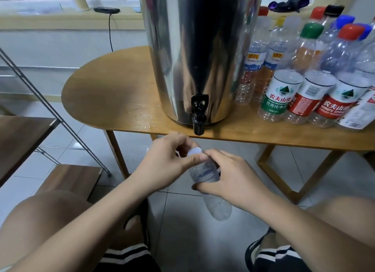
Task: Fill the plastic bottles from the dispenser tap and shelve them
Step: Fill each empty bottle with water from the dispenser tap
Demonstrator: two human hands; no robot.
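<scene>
Below the tap (198, 124), both hands grip a bottle (211, 188).

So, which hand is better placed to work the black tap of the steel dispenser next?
Left. The left hand pinches the white cap, just below the black tap; the right hand grips the clear plastic bottle and should probably keep it.

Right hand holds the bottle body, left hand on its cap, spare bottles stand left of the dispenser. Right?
Not quite. Head view shows the spare bottles right of the dispenser, not left. The rest holds: the right hand holds the bottle body, the left hand is on its cap.
</scene>
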